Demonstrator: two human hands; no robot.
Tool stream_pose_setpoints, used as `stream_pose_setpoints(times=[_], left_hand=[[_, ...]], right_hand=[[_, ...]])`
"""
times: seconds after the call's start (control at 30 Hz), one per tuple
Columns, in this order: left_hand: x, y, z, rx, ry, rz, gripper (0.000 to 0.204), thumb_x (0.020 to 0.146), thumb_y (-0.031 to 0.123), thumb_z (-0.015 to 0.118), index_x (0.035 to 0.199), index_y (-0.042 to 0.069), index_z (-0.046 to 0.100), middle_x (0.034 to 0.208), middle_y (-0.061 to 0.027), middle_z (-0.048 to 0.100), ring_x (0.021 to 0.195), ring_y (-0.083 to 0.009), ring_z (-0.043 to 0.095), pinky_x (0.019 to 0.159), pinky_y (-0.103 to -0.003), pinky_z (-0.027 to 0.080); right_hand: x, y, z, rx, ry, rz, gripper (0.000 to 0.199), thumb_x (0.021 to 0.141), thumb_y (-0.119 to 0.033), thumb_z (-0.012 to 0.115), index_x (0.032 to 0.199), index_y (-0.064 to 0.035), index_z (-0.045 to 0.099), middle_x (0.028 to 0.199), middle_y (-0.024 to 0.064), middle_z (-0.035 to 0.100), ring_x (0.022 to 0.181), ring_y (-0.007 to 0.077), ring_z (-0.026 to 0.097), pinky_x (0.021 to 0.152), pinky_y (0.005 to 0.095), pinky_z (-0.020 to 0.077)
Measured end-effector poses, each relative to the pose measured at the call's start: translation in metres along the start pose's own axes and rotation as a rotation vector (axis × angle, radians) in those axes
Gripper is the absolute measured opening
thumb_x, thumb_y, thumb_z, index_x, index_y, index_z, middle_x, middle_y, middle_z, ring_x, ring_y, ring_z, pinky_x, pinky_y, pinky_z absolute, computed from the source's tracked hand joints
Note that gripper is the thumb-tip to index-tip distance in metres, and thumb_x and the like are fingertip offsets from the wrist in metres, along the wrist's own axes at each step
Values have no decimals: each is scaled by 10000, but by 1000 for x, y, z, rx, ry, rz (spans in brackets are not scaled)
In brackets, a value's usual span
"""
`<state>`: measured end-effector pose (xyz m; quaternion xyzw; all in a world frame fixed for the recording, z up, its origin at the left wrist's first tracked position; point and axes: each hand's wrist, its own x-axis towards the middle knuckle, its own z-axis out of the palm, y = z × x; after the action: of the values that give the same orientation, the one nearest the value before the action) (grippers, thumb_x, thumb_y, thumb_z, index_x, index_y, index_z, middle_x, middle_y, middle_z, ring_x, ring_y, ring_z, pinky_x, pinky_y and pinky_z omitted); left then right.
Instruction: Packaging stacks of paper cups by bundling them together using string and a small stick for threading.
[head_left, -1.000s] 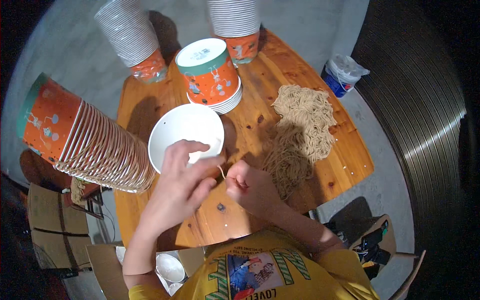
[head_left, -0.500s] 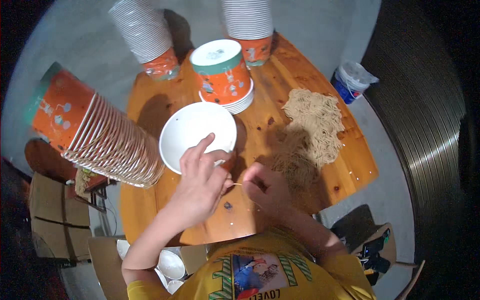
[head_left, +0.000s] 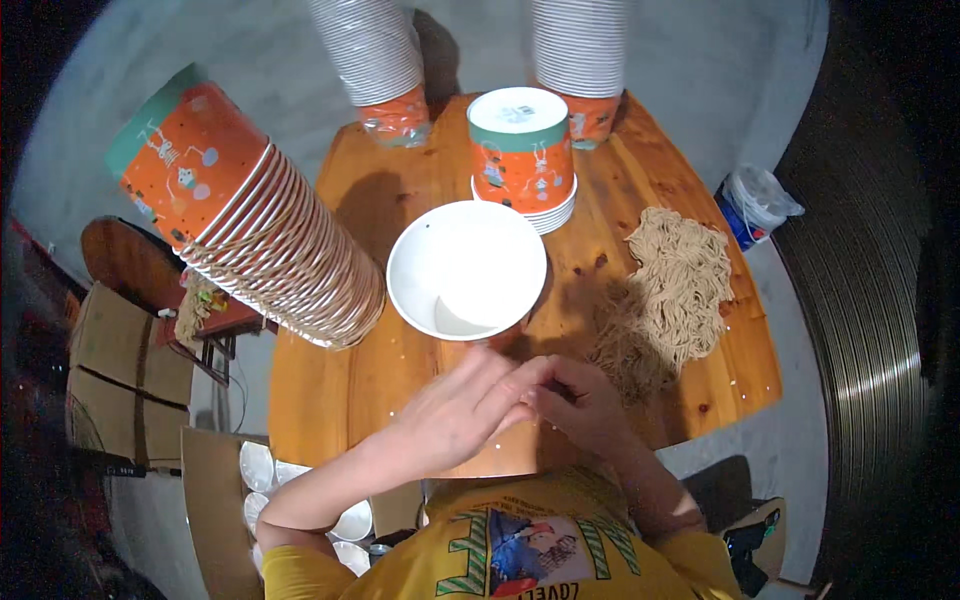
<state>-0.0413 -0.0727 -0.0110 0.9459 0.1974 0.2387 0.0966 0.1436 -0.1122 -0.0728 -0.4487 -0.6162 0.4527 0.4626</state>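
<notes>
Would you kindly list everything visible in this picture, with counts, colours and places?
table: one, wooden, centre
white bowl: one, open, mid-table
upturned cup stack: one, orange, behind the bowl
leaning cup stack: one, orange and white, table's left
tall cup stacks: two, white, far edge
noodle heap: one, tan, table's right
plastic bag: one, floor, right
cardboard boxes: brown, floor, left
left hand: meets the right, near edge
right hand: fingertips pinched together

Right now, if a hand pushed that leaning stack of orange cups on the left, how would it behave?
The leaning cup stack looks light and paper-thin, so it would probably slide easily. It tilts well off upright, so a push likely topples it toward the white bowl. Nested cups may fan apart.
</notes>
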Motion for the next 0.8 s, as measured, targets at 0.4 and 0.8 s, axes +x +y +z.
stream_pose_setpoints(times=[0.4,0.8], left_hand=[[-5,5,-2,-38,83,-119,338,764,87,643,1069,14,516,894,-131,527,843,-317,540,720,-372,473],[-17,9,4,-179,-50,-308,99,818,25,572,856,11,482,762,-170,539,751,-354,586,613,-412,484]], right_hand=[[-2,-16,2,93,13,151,168,866,-208,608,870,-40,603,776,50,634,759,125,600,707,295,480],[-6,-19,0,-13,-5,90,146,887,-190,600,861,-46,591,665,-43,498,638,36,422,575,220,377]])
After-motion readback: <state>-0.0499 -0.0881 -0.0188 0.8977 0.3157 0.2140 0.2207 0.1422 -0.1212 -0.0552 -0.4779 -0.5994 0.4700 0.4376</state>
